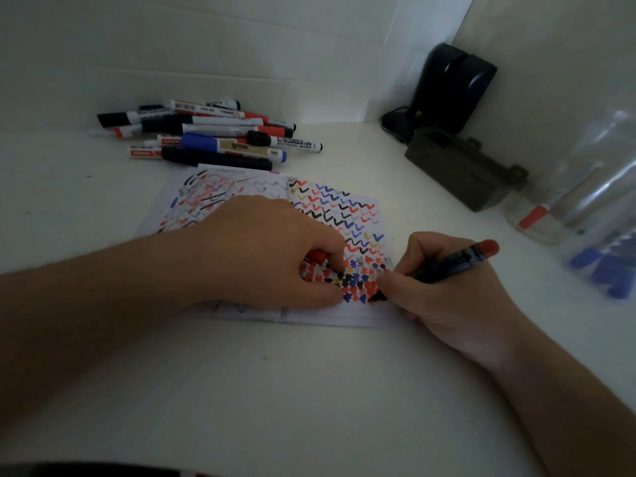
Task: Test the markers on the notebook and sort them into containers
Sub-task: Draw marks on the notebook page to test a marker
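Observation:
An open notebook [344,215] lies on the white table, its pages covered in red, blue and black test marks. My right hand [447,297] grips a dark marker with a red end [451,263], its tip touching the lower right of the page. My left hand [268,249] rests on the notebook with its fingers curled round a red marker cap [318,256]. A pile of several markers [213,136] lies behind the notebook. At the far right stand clear containers: one [550,208] with a red-capped marker inside, another [609,266] holding blue-capped markers.
A dark box [461,173] sits right of the notebook. A black device with a cable [451,87] stands in the back corner. White walls enclose the table at the back and right.

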Demonstrator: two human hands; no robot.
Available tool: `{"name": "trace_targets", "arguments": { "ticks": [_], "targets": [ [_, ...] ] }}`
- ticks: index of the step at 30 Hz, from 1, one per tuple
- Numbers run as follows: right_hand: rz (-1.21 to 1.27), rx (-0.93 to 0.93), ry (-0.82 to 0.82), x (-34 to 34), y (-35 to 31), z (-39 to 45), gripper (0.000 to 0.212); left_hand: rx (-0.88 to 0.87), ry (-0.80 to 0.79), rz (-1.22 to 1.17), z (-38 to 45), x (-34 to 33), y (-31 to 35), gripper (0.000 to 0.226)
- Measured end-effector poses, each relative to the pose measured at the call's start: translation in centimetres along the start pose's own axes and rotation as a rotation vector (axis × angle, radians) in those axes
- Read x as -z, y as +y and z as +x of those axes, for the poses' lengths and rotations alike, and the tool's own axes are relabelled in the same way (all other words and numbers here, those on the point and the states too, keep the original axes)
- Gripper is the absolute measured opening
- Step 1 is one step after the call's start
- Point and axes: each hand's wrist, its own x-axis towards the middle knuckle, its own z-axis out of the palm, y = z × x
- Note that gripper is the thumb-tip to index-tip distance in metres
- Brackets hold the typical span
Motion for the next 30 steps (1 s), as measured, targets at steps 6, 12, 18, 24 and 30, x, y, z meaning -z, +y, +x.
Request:
{"name": "trace_targets", "arguments": {
  "ticks": [6,12,18,24,30],
  "targets": [
    [-0.008,-0.003,-0.004,0.1,0.1,0.0,0.027,-0.005,-0.014,0.012,-0.1,0.2,0.1,0.049],
    [0.118,0.050,-0.042,-0.1,0.4,0.1,0.028,0.016,-0.001,-0.045,-0.4,0.1,0.1,0.043],
    [0.611,0.113,-0.146,1.0,0.7,0.5,0.031,-0.023,0.011,-0.317,-0.7,0.5,-0.6,0.011],
    [0.697,0.036,-0.256,1.1,1.2,0.6,0.043,-0.082,0.014,-0.355,-0.6,0.0,-0.5,0.013],
    [0.576,-0.002,-0.162,0.6,1.0,0.7,0.022,-0.139,0.062,-0.373,-0.5,0.1,-0.1,0.015]
  ]
}}
